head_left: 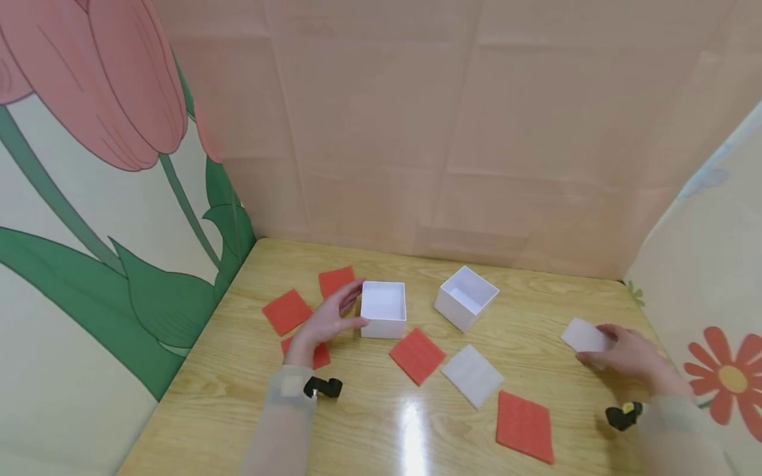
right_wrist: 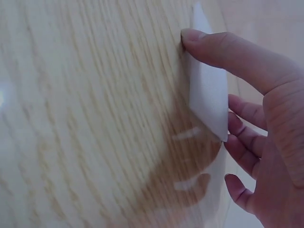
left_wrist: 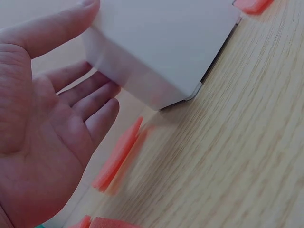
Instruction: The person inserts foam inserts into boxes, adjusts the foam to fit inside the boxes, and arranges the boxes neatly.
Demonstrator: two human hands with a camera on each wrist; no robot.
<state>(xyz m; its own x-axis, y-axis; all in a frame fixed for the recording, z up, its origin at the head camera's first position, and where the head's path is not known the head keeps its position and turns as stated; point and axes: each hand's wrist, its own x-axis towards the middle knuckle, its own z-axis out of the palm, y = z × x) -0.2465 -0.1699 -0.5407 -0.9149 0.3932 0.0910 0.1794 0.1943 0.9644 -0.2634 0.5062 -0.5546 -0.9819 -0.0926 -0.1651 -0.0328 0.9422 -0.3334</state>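
My left hand [head_left: 326,321] is at the left side of a white open-topped square box [head_left: 383,328], thumb by its front left corner and fingertips toward the back. In the left wrist view the thumb [left_wrist: 61,28] overlaps the box's edge, and the other fingers lie along its side wall. Far to the right, my right hand [head_left: 635,360] pinches a thin white square sheet [head_left: 582,334], which looks like foam. The right wrist view shows that sheet [right_wrist: 209,90] tilted close over the table, thumb on one face and fingers behind it.
A second white open box [head_left: 457,311] stands turned at an angle to the right. Several red squares, including one at front centre [head_left: 418,356] and one at front right [head_left: 524,426], lie on the wooden table [head_left: 202,396]. Another white square [head_left: 473,375] lies between those two.
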